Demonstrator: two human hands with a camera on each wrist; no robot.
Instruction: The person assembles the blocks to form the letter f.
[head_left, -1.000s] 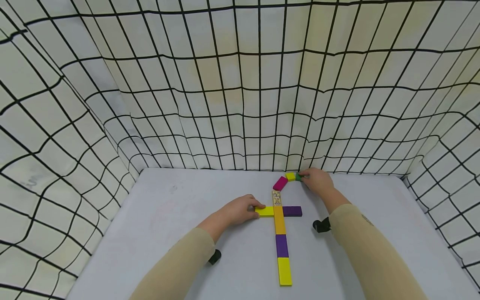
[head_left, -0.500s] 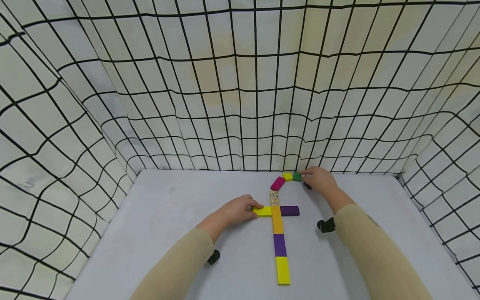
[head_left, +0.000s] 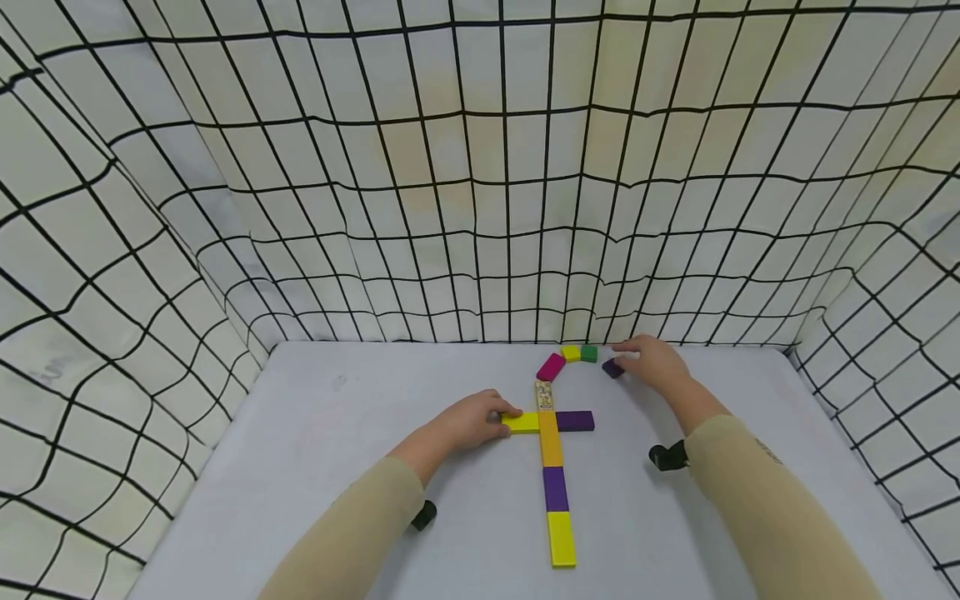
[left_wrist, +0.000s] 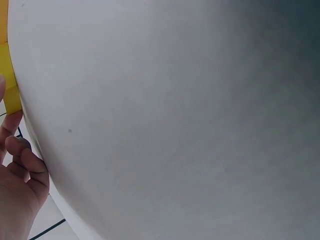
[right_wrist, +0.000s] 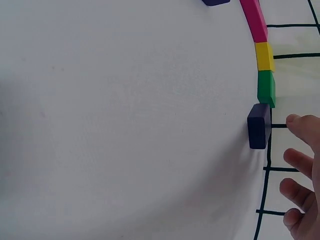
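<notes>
At the left of a cross of flat blocks, my left hand [head_left: 474,421] pinches the outer end of a yellow block [head_left: 523,423]. That block's other end meets an orange block [head_left: 551,440]. Farther back, my right hand [head_left: 654,363] is beside a dark purple block [head_left: 613,368], fingers spread. In the right wrist view, the dark block [right_wrist: 258,127] lies near its fingertips, which are apart from it; the thumb is hidden there. A green block [head_left: 588,353], a small yellow block [head_left: 571,353] and a magenta block [head_left: 551,367] make a curve left of the right hand.
A patterned wooden block [head_left: 544,397], a purple side block [head_left: 575,421], a lower purple block [head_left: 556,489] and a yellow end block [head_left: 561,539] make up the rest of the cross. Black netting [head_left: 506,187] surrounds the white table [head_left: 337,450] at the back and sides.
My right hand has left the green block and moved right, uncovering the dark purple block. The left hand stays on its yellow block. The head view has shifted slightly.
</notes>
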